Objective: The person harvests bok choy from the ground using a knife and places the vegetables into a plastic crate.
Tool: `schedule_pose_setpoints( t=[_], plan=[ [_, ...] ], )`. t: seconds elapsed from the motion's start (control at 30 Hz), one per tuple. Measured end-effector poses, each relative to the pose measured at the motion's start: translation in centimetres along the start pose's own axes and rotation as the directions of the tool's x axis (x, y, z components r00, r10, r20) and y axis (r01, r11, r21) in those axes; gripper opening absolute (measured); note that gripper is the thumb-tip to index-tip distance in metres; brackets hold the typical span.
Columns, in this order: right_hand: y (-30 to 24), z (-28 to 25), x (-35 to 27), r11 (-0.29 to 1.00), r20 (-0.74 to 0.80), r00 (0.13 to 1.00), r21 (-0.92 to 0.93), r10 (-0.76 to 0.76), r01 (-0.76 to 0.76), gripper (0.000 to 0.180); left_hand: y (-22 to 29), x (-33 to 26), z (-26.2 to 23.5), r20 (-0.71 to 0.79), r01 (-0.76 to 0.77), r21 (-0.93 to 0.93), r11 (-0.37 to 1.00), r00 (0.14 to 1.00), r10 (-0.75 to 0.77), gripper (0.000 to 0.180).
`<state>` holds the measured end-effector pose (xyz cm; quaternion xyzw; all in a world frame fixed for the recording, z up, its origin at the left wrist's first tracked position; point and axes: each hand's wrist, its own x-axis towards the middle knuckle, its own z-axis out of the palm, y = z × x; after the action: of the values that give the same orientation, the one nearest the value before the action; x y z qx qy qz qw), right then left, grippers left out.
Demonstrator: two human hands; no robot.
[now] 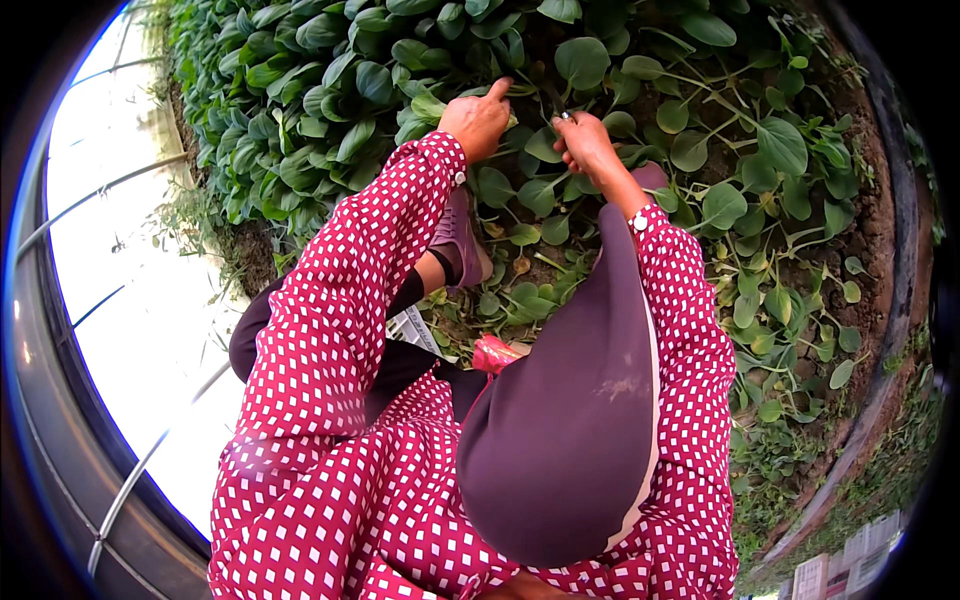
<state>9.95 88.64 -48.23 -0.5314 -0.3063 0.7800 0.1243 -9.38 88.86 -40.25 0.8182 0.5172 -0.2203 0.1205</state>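
Note:
My left hand (pixel 478 122) is closed at the edge of the dense leafy greens, thumb or index finger stretched forward. Pale green leaves and stalk of a leafy green plant (pixel 428 106) show on either side of it, though the grip itself is mostly hidden. To its right, my right hand (pixel 590 148) is closed around the handle of a small knife (pixel 566 116). A dark, narrow blade seems to point forward among the stems, hard to make out against the soil. Broad-leaved plants (pixel 582 64) stand just beyond both hands.
Thick rows of leafy greens (pixel 300 110) fill the far left, while sparser, sprawling plants (pixel 770 190) cover the right. My purple shoe (pixel 462 240) rests among low leaves. Near my legs lie a red packet (pixel 494 353) and a white crate (pixel 412 330). Curved metal ribs (pixel 130 480) line the left.

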Motion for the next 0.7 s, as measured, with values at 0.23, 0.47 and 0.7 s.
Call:
schedule_pose_setpoints(
  t=[0.23, 0.47, 0.7],
  plan=[
    [-0.5, 0.2, 1.6, 0.984, 0.021, 0.999, -0.173, 0.039, -0.035, 0.024, 0.1, 0.6, -0.4, -0.034, -0.01, -0.025, 1.0, 0.999, 0.009, 0.029],
    [0.9, -1.8, -4.3, 0.972, -0.109, 0.981, 0.154, -0.161, 0.176, 0.027, 1.5, -1.5, -4.3, -0.109, 0.061, -0.452, 0.89, 0.986, -0.122, 0.052],
    [-5.0, -2.2, -7.9, 0.813, -0.25, 0.871, 0.319, -0.424, 0.487, 0.027, 5.2, -3.3, -7.9, 0.239, 0.239, -0.97, -0.049, 0.971, -0.005, 0.059]
  ],
)
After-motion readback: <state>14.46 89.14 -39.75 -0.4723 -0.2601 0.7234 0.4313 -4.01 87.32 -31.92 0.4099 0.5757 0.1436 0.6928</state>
